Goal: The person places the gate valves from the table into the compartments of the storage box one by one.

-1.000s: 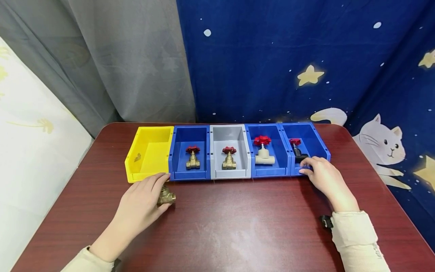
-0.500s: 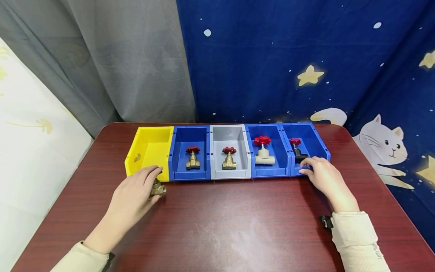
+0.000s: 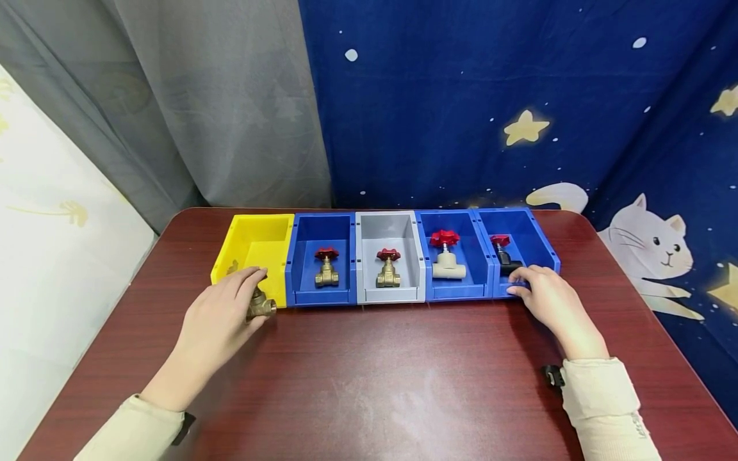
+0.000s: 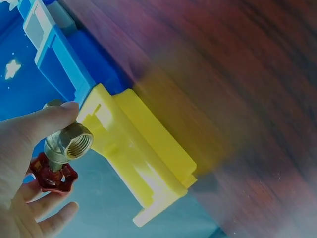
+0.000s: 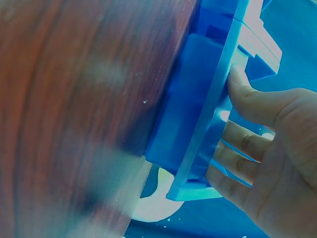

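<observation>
My left hand holds a brass gate valve above the front edge of the yellow bin. In the left wrist view, the thumb lies over the valve's brass body, and its red handwheel points toward the fingers. My right hand grips the front edge of the rightmost blue bin, thumb at the lip and fingers inside. Just beyond those fingers lies a black valve with a red handwheel, partly hidden by them.
Between these bins stand a blue bin with a brass valve, a grey bin with another brass valve, and a blue bin with a beige valve. They form a row on the reddish-brown table, before curtains.
My left hand has moved left and a little away from me with the gate valve, from the yellow bin's front right corner to over its front edge. The right hand stays still.
</observation>
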